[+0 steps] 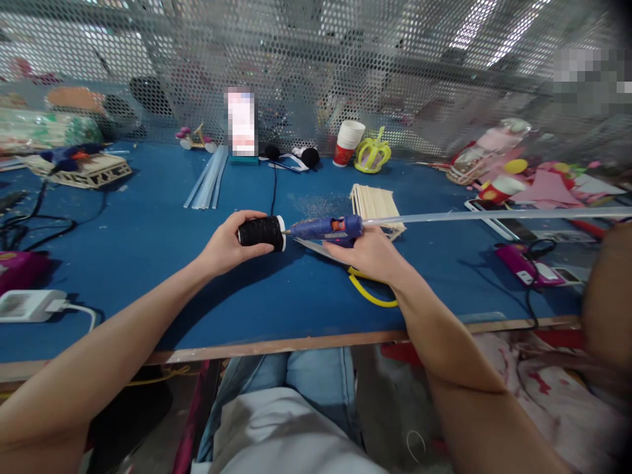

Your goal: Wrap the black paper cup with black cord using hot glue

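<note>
At the left edge of the blue worktop (148, 276) a white adapter (29, 305) lies near the front edge, with a magenta object (20, 270) just behind it and black cables (34, 227) further back. Toward the back left corner rests a wooden stick frame (81, 170); clear glue sticks (207, 184) lie in a bundle nearer the middle of the back edge. Between these and the front edge the blue surface is bare and wide.

The left hand (227, 245) wraps its fingers closed around a black spool (261, 232), held on its side above the middle of the worktop. Its white end meets the nozzle of a blue glue gun (328, 228), which the right hand (370, 253) grips with fingers curled under the body. A long clear glue stick (494, 215) juts from the gun's rear out toward the right edge. Just behind the gun lies a stack of wooden sticks (375, 204); a yellow cord (368, 293) loops below the right wrist, near the front edge.

At the back edge stand a paper cup (348, 141) and a yellow crown (372, 155). The right end is crowded: pink paper scraps (543, 187) and a magenta device (523, 263) with its cable.
</note>
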Available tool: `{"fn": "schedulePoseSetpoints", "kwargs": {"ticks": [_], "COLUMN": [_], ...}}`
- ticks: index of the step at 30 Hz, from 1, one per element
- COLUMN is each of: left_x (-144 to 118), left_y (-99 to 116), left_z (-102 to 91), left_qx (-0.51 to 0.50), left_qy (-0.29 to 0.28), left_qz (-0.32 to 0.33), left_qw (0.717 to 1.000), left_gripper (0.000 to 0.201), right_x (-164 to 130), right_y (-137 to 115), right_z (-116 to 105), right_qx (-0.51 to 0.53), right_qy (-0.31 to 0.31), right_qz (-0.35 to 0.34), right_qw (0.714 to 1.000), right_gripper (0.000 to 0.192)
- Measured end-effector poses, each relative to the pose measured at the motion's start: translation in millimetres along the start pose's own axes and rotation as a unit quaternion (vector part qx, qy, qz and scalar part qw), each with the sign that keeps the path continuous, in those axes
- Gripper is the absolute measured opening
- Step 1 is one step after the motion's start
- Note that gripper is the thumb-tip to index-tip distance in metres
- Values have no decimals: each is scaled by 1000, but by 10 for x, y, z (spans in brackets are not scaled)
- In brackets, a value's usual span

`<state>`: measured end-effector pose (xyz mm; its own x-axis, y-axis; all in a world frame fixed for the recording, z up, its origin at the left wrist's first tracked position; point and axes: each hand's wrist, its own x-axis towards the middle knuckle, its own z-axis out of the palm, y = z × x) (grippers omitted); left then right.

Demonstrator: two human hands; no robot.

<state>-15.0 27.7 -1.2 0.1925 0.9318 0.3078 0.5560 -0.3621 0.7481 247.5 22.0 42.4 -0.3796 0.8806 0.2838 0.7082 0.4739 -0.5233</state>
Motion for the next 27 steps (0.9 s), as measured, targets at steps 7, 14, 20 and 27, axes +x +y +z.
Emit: {"fn": "schedulePoseSetpoints", "kwargs": {"ticks": [7,14,20,27], "left_x": [0,-6,-10,-13], "left_y": [-5,-25,-49,-14], "left_z": [4,5,4,-12], "left_qx": [12,17,34,49], "left_qy": [3,6,6,9], "left_qz": [13,23,48,87], "left_qw": [1000,1000,998,995], "left_gripper": [58,59,60,56], "right_x": [6,-3,-2,-9], "right_y": [-8,-6,-24,-1], "right_z": [-13,-6,-25,-14], "right_qx": [4,-21,-23,-29], "right_qy": [-12,-17,-18,-13], "right_qz": [-16,-1,-6,-6], "right_qw": [1000,1000,1000,999], "right_gripper": [22,22,19,25]}}
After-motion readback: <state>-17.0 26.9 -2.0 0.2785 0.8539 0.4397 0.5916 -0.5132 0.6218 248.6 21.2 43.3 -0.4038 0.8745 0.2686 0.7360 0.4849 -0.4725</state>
